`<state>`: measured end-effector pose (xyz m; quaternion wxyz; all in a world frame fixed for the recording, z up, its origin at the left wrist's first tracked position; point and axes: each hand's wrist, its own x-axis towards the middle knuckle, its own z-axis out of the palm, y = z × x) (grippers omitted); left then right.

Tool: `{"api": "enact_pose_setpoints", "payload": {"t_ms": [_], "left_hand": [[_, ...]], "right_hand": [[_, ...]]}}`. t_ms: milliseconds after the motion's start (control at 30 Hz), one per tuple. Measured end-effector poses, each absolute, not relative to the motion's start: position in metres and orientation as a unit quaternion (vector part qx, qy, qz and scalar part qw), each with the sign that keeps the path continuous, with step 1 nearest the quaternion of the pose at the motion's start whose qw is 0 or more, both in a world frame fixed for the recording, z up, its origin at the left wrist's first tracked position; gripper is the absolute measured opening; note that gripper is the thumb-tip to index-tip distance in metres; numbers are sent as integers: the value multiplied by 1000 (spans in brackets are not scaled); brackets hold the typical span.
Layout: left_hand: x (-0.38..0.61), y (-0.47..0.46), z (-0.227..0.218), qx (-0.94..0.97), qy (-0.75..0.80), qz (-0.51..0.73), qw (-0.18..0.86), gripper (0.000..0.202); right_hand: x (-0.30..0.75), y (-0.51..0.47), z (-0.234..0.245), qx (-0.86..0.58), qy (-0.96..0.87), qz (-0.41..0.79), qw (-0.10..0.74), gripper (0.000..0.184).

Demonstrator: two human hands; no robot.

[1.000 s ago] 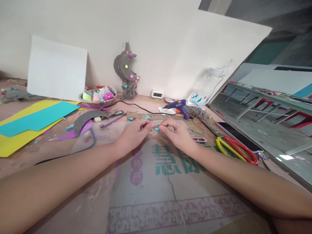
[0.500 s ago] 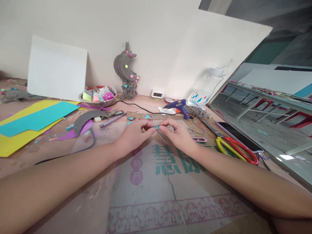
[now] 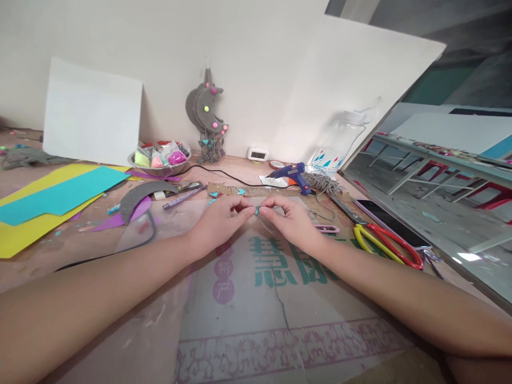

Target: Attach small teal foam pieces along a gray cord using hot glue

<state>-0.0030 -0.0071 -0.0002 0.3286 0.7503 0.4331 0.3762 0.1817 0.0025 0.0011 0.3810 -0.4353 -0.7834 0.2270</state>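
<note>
My left hand [image 3: 221, 220] and my right hand [image 3: 288, 217] meet fingertip to fingertip over a printed cardboard sheet [image 3: 260, 298]. Between them both pinch a small teal piece [image 3: 257, 210], mostly hidden by the fingers. Other small teal pieces [image 3: 214, 194] lie on a cardboard strip just beyond the hands. A blue glue gun [image 3: 294, 175] rests past my right hand, with a tangle of grey yarn [image 3: 324, 183] beside it.
Red and yellow scissors [image 3: 386, 242] and a phone [image 3: 390, 221] lie at the right. A metal bowl of coloured bits [image 3: 160, 159], a grey moon decoration [image 3: 208, 114], a grey felt arc [image 3: 140, 194] and teal and yellow sheets [image 3: 52, 200] sit at the left. A black cord [image 3: 120, 248] crosses the table.
My fingers have closed in on the teal piece, so less of it shows than a second ago. The hands stay in the same place.
</note>
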Motion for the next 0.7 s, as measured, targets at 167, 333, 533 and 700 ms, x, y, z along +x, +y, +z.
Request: {"api": "enact_pose_setpoints", "payload": {"t_ms": [167,333,533,700], "left_hand": [[-3,-8,0,750,426,381,334,26],[-2,-9,2,738,438,383,341,21],[-2,-9,2,718,456,387,355,19],[-2,-8,0,705,469,385,368,20]], "right_hand": [[185,4,-1,-432,-785,222,384,15],[183,2,-5,-430,-795,221,366,17],[200,7,35,-422,-823,115,362,15],[255,16,65,-432,-894,85,85,5]]}}
